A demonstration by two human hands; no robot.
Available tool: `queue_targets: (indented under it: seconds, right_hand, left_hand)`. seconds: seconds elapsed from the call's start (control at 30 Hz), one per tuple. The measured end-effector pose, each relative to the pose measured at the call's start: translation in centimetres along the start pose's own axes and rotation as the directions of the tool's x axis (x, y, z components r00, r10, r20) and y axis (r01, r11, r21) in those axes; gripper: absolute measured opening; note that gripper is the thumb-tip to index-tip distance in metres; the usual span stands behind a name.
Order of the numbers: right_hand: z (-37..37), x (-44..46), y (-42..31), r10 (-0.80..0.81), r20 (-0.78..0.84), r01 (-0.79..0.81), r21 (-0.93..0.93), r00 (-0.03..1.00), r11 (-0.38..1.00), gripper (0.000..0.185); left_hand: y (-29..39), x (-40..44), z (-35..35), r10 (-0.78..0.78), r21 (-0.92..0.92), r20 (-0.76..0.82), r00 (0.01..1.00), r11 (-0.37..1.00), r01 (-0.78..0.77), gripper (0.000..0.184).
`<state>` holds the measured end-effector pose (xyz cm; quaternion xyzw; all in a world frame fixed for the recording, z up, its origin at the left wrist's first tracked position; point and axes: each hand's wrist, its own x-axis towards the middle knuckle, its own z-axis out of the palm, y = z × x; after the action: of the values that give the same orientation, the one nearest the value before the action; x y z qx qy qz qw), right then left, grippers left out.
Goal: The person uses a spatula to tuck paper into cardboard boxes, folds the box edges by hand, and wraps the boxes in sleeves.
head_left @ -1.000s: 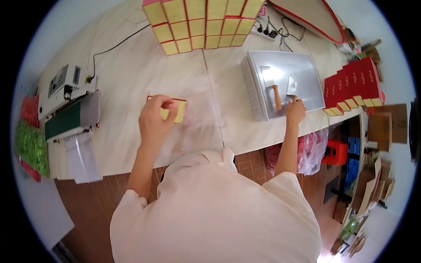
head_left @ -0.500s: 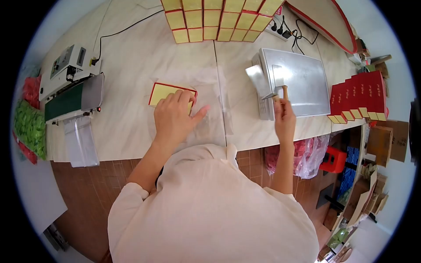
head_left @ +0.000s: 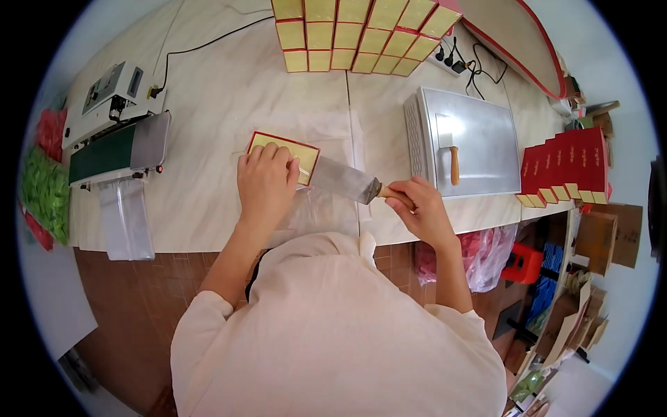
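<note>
The left hand (head_left: 267, 177) hides the near-left part of the box (head_left: 305, 156); its fingers lie on the yellow face, but whether they grip cannot be told. The box lies left of the seam, toward the front edge of the surface (head_left: 215, 104). The right hand (head_left: 422, 208) is clamped on the handle of the scraper (head_left: 344, 181), whose blade reaches the box's right end; whether it slips under is hard to see. The frame cuts off the stacked boxes (head_left: 354, 35) above. Right of the seam, a metal plate (head_left: 486, 139) bears a second scraper (head_left: 454, 165), near red boxes (head_left: 573, 163) at the right end. A machine (head_left: 114, 94) occupies the left end. The surface is pale and marbled, the floor (head_left: 139, 299) brown.
</note>
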<state>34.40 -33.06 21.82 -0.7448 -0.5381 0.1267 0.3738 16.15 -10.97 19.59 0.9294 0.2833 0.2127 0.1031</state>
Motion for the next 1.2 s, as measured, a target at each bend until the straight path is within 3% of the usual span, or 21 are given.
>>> queue_targets:
  seconds: [0.3, 0.4, 0.47, 0.57, 0.7, 0.77, 1.1, 1.2]
  right_hand:
    - [0.5, 1.4, -1.0, -0.008, 0.040, 0.010, -0.062, 0.999, 0.998, 0.018]
    - [0.5, 1.8, -1.4, -0.021, 0.061, 0.026, -0.077, 0.998, 0.997, 0.018]
    - [1.1, 2.1, -1.5, -0.030, 0.060, 0.034, -0.060, 0.998, 0.998, 0.018]
    - [2.1, 2.8, -2.0, -0.046, 0.050, 0.049, -0.043, 0.998, 0.998, 0.017]
    - [3.1, 3.7, -2.6, -0.072, 0.030, 0.074, -0.048, 0.997, 0.996, 0.014]
    - [3.5, 3.9, -2.6, -0.077, 0.039, 0.078, -0.043, 0.996, 0.996, 0.014]
    - [3.2, 4.3, -3.2, -0.170, 0.082, 0.177, -0.089, 0.982, 0.980, 0.013]
    - [3.4, 3.8, -3.0, -0.195, 0.122, 0.207, -0.097, 0.973, 0.973, 0.014]
  left_hand:
    - [-0.9, 0.0, -0.2, -0.040, 0.043, 0.058, 0.998, 0.998, 0.037, 0.015]
    - [-1.1, -0.1, -1.0, -0.016, -0.020, 0.025, 1.000, 1.000, 0.016, 0.014]
    - [-1.5, -0.2, -1.9, 0.159, -0.172, 0.081, 0.984, 0.975, -0.143, 0.018]
    - [-2.0, -0.3, -3.0, 0.295, -0.266, 0.204, 0.934, 0.935, -0.237, 0.021]
    - [-3.1, -0.2, -3.0, 0.328, -0.251, 0.204, 0.923, 0.928, -0.274, 0.019]
    - [-3.7, 0.3, -3.1, 0.409, -0.237, 0.149, 0.901, 0.899, -0.369, 0.013]
    - [-4.6, 2.6, -2.5, 0.397, -0.283, 0.063, 0.915, 0.887, -0.365, 0.012]
    - [-4.4, 2.6, -1.8, 0.390, -0.220, 0.038, 0.920, 0.901, -0.373, 0.015]
